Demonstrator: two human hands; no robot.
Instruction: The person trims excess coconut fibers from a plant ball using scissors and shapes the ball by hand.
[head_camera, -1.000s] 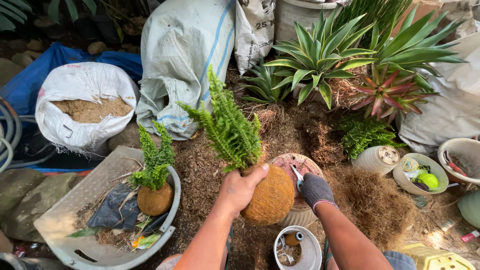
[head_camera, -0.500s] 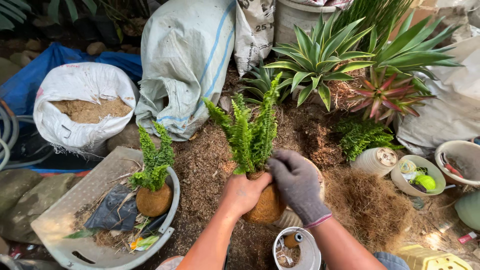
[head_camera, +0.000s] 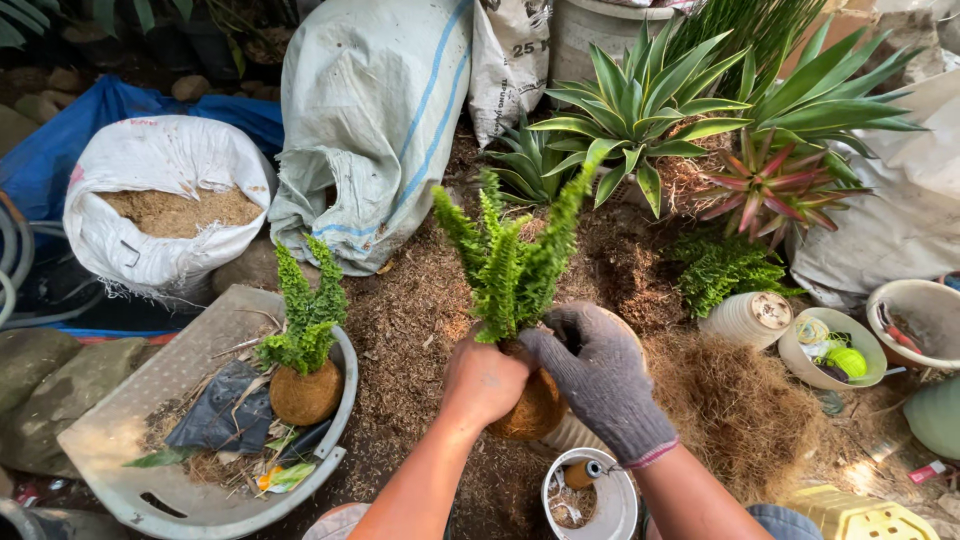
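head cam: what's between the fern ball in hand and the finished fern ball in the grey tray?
Only loose brown fibre on the ground, then the grey tray's rim; seen in the head view.

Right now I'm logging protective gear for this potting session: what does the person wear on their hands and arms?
The left hand is bare, and so is its forearm, with no sleeve showing. The right hand wears a grey knitted work glove with a thin pink band edging its cuff; the forearm above it is bare too. No watch or jewellery shows.
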